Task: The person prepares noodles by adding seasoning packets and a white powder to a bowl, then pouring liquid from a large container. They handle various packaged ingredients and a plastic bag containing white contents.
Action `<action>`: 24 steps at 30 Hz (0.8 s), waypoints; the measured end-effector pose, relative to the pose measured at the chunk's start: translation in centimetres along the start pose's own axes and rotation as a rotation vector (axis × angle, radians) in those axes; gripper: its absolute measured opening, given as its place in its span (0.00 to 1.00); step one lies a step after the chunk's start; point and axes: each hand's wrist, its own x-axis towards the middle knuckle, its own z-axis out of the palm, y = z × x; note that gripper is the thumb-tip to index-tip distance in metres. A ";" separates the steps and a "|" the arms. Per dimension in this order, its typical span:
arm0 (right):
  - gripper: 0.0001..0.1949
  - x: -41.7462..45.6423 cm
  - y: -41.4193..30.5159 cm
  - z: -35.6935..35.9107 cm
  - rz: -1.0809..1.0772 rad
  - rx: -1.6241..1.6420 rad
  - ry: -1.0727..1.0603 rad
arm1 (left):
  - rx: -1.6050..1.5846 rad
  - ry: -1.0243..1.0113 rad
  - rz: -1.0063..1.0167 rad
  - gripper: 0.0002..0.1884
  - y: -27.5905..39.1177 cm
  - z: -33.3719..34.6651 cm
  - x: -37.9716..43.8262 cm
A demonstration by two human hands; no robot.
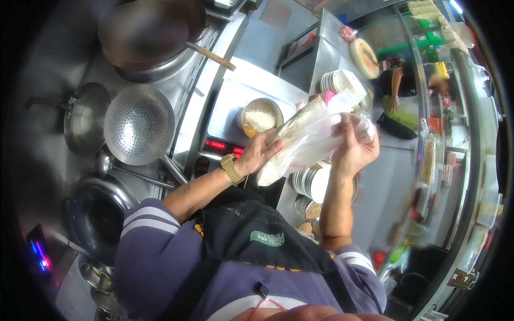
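A clear plastic bag of pale powder (281, 156) hangs between my hands in the head view. My left hand (261, 150), with a tan watch on the wrist, grips its lower left side. Higher up and to the right, my right hand (355, 144) pinches the gathered plastic end. Just beyond my left hand a round metal bowl (241, 120) stands on the flat tray of a digital scale (225, 100) whose red display is lit. White powder (260, 119) lies in the bowl over something orange-yellow.
Woks, a perforated metal strainer (138, 124) and a wooden-handled pan (144, 34) fill the stove at left. Stacked white plates (309, 180) stand at the counter, near a round chopping board (363, 58) with a knife. Another person's arm (395, 86) reaches over green leaves at right.
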 end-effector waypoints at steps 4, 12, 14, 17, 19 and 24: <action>0.07 2.2 -1.9 0.4 -0.107 0.061 0.050 | 0.043 -0.014 0.093 0.37 -0.1 -0.4 3.1; 0.05 5.9 -4.8 2.7 -0.145 -0.032 -0.084 | 0.104 -0.076 0.226 0.51 1.3 -3.2 10.7; 0.04 6.4 -4.3 2.5 -0.219 0.003 -0.029 | 0.184 -0.067 0.228 0.53 2.7 -3.3 11.5; 0.04 8.1 -4.7 2.7 -0.191 -0.152 -0.109 | 0.305 -0.027 0.282 0.60 4.0 -4.5 12.6; 0.04 8.9 -4.3 3.3 -0.271 -0.171 -0.044 | 0.373 0.009 0.310 0.61 4.8 -4.8 12.5; 0.04 10.8 -3.5 4.8 -0.358 -0.247 -0.010 | 0.385 -0.002 0.330 0.67 4.9 -6.2 13.2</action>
